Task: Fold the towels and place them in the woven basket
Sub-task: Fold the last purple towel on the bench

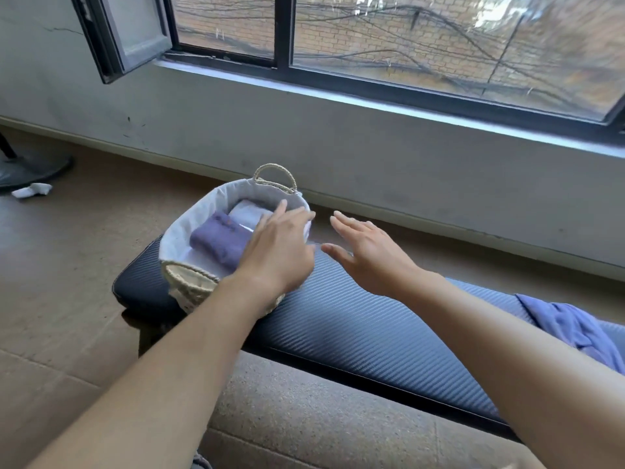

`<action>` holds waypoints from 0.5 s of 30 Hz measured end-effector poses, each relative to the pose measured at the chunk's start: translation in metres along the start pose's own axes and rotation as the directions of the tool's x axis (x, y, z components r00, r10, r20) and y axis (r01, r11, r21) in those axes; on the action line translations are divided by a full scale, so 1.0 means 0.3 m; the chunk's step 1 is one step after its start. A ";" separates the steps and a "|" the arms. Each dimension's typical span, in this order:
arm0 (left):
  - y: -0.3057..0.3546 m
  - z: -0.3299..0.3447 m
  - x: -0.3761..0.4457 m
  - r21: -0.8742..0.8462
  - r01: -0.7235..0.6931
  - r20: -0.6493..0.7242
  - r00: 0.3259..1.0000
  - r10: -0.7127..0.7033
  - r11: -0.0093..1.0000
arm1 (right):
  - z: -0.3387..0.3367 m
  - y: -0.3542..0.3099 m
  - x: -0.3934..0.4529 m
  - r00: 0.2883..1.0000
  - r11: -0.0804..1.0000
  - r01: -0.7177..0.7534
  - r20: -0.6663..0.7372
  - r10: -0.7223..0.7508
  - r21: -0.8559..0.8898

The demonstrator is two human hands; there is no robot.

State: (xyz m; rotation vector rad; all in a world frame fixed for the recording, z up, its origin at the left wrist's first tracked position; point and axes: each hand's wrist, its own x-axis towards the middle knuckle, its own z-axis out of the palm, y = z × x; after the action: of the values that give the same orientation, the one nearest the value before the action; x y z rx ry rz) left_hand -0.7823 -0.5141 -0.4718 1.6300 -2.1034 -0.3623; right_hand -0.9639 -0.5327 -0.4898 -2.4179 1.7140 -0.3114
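Note:
A woven basket (189, 228) with a white cloth lining and two loop handles stands on the left end of a dark padded bench (355, 319). Inside it lie a folded purple towel (218, 240) and a folded white towel (245, 211). My left hand (280, 248) is spread flat over the basket's right side, fingers straight, covering part of the towels and the rim. My right hand (368, 252) hovers open over the bench just to the right of the basket and holds nothing. A crumpled blue-purple towel (571, 326) lies on the bench at the far right.
The bench runs along a grey wall under a wide window (389, 45) with one sash swung open at the left. A fan base (30, 170) and a white scrap (32, 190) lie on the brown floor at the far left.

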 end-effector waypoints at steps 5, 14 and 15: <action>0.105 0.194 -0.067 -0.101 -0.079 0.185 0.978 0.097 0.992 | -0.005 0.293 -0.230 0.941 0.940 -0.331 -0.048 0.336 0.082; 0.230 0.379 -0.116 -0.105 -0.158 0.388 0.902 0.187 0.982 | 0.023 0.655 -0.548 0.478 0.510 -0.834 -0.186 0.859 0.210; 0.240 0.389 -0.120 -0.116 -0.159 0.396 0.898 0.192 0.980 | 0.013 0.666 -0.563 0.417 0.451 -0.869 -0.192 0.888 0.201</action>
State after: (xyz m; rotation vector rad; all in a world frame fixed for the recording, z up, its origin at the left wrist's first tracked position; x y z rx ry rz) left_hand -0.8941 -0.4682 -0.5458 1.3923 -2.4790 -0.7713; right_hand -1.1991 -0.4393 -0.5563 -1.0922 2.7398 -0.5265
